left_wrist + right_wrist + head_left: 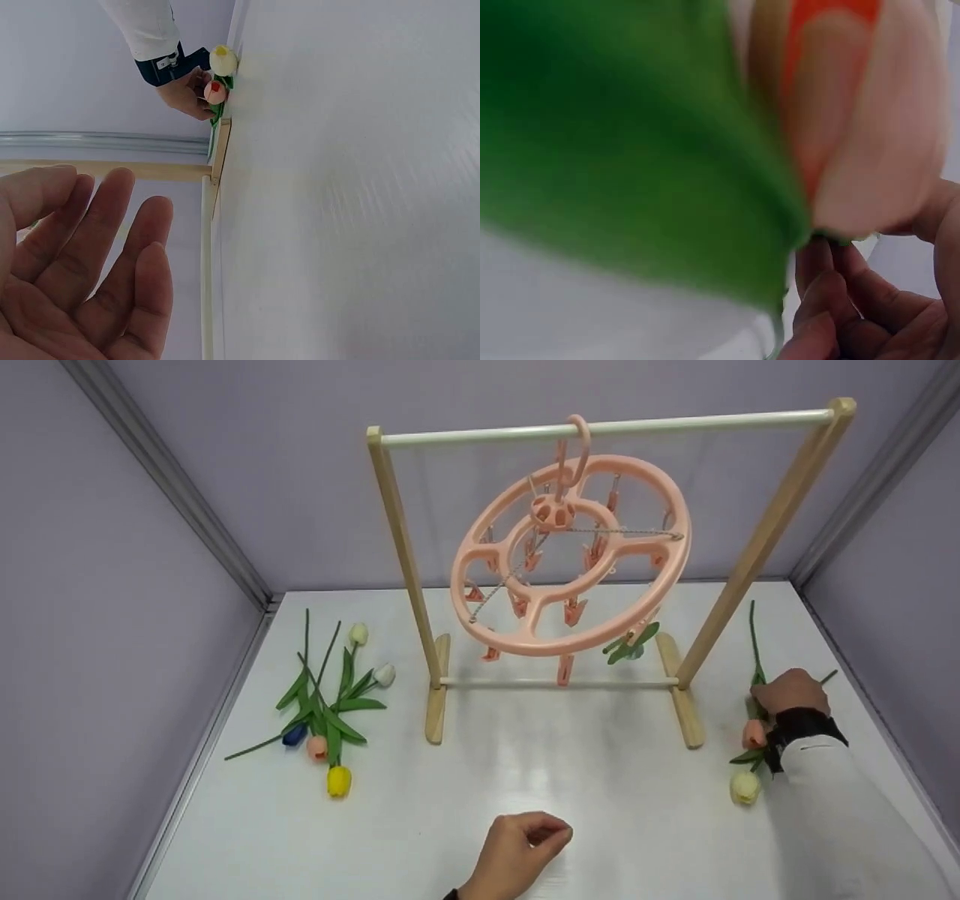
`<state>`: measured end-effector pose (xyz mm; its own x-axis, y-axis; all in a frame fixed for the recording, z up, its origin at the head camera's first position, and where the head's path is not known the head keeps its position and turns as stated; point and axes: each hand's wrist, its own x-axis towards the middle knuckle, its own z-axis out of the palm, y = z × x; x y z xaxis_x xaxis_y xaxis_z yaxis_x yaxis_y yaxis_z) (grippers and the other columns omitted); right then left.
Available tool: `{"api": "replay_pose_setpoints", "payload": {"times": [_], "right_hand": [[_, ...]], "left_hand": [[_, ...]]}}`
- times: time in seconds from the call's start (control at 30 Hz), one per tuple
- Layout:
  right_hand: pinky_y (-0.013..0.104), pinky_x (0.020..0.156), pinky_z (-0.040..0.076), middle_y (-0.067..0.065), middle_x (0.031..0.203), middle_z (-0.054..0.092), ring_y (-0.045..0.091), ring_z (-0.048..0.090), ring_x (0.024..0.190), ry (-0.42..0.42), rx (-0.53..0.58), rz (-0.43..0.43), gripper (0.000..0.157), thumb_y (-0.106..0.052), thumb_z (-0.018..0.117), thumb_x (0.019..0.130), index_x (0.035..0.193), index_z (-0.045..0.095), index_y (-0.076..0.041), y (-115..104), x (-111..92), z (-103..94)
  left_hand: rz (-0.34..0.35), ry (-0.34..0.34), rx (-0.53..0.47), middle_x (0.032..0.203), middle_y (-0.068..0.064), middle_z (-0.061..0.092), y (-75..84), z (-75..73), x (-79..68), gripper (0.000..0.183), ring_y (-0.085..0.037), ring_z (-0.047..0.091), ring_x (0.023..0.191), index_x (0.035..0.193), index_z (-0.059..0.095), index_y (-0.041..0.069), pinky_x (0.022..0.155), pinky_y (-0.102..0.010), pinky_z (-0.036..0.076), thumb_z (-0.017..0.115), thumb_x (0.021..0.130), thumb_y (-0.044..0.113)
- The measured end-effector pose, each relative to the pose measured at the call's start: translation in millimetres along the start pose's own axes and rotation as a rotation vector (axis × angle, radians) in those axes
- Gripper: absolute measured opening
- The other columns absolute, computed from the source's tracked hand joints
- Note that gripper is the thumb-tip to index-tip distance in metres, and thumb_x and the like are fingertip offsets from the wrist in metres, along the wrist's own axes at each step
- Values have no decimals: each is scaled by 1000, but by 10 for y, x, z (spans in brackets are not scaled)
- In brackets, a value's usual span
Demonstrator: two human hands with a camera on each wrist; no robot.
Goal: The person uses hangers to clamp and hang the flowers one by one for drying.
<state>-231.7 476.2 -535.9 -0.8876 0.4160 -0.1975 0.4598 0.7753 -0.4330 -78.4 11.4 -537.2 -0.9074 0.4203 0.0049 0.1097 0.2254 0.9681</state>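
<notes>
Nearest me, my left hand (pixel 517 851) rests loosely curled and empty on the bench (pixel 525 765). At right of frame my right hand (pixel 789 691) pinches the pink tulip (pixel 754 733) stem; the clip hanger (pixel 570 555) carries one green sprig (pixel 628 643), I judge.

we see plain lilac walls (pixel 247 465) — metal corner strips (pixel 169 484) — round a glossy white tabletop (pixel 585 787).
</notes>
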Motion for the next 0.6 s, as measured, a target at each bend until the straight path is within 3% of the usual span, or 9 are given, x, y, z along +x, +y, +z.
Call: {"api": "replay_pose_setpoints", "payload": {"times": [0.17, 0.4, 0.6], "right_hand": [[42, 53, 48, 22, 66, 60, 35, 57, 64, 24, 0, -48, 41, -23, 64, 89, 74, 62, 15, 48, -38, -44], [36, 60, 47, 29, 86, 66, 36, 60, 79, 55, 121, 57, 50, -27, 61, 90, 99, 64, 22, -10, -145, -196], [27, 61, 47, 13, 87, 71, 20, 62, 75, 131, 296, 15, 49, -30, 57, 94, 118, 66, 12, -149, -366, -338]], "left_hand": [[26, -3, -19, 84, 11, 72, 8, 2, 3, 14, -1, 66, 73, 95, 77, 9, 68, -22, 54, 71, 94, 22], [60, 11, 18, 83, 12, 72, 24, -12, -5, 11, 0, 65, 73, 93, 77, 12, 67, -21, 53, 71, 94, 21], [97, 15, 49, 83, 13, 72, 54, -24, 14, 15, 1, 65, 74, 95, 77, 11, 69, -22, 53, 70, 95, 24]]}}
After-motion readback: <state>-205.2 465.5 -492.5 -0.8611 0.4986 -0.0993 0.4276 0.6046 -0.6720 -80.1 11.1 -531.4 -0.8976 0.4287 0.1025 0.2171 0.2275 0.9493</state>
